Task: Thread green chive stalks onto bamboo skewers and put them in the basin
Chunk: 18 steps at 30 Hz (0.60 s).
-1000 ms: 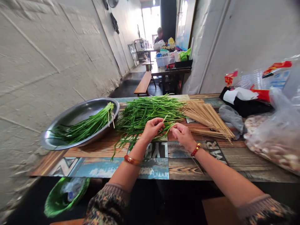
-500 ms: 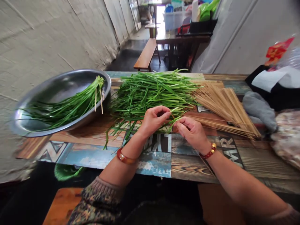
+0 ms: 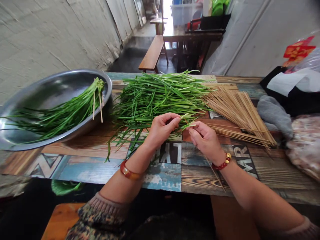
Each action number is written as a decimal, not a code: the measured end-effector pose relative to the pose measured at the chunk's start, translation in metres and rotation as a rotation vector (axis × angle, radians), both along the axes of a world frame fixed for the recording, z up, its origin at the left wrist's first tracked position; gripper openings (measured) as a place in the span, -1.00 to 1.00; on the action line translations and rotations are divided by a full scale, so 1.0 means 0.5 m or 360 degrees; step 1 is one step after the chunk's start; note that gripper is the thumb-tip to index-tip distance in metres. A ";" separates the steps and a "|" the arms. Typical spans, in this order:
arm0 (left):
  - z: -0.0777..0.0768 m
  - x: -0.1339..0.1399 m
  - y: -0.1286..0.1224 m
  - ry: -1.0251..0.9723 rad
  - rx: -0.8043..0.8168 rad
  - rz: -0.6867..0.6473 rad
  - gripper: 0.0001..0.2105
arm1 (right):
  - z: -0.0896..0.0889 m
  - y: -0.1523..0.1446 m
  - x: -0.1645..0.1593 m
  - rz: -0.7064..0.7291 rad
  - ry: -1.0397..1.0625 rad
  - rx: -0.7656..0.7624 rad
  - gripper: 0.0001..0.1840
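My left hand (image 3: 162,129) is closed in a pinch around a few garlic chive stalks, their pale ends (image 3: 185,116) poking out past the fingertips. Just to its right, my right hand (image 3: 205,138) pinches a thin bamboo skewer (image 3: 217,178), whose long end slants down below the palm toward the table edge. A pale chive end (image 3: 190,125) touches the right fingertips. Behind both hands lies a big heap of green chives (image 3: 160,96). A fan of bamboo skewers (image 3: 237,113) rests to the right of the heap.
At left, a metal basin (image 3: 108,83) holds skewered chives (image 3: 72,106). A grey cloth (image 3: 273,113) and a clear bag of pale pieces (image 3: 305,143) lie at right on the patterned wooden table (image 3: 160,178). Beyond stands a bench (image 3: 153,53).
The view has shifted slightly, so the basin sits farther left. The chive end at my right fingertips now lies flatter, and the skewer shows more plainly below my right hand.
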<state>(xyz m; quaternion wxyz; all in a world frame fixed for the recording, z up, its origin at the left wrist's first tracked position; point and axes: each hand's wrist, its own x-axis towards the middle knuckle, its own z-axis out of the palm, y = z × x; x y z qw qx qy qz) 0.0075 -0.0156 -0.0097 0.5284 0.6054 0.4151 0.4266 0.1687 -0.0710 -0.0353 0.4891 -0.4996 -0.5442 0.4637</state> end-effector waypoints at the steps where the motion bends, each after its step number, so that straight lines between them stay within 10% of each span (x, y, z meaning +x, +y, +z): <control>1: -0.001 -0.001 0.000 -0.0004 -0.0008 0.0001 -0.80 | 0.000 0.000 0.001 -0.0001 0.0026 -0.0010 -0.84; 18: -0.009 0.000 0.004 -0.0010 0.0022 0.0016 -0.82 | 0.009 -0.007 0.003 0.0113 -0.0090 0.0027 -0.58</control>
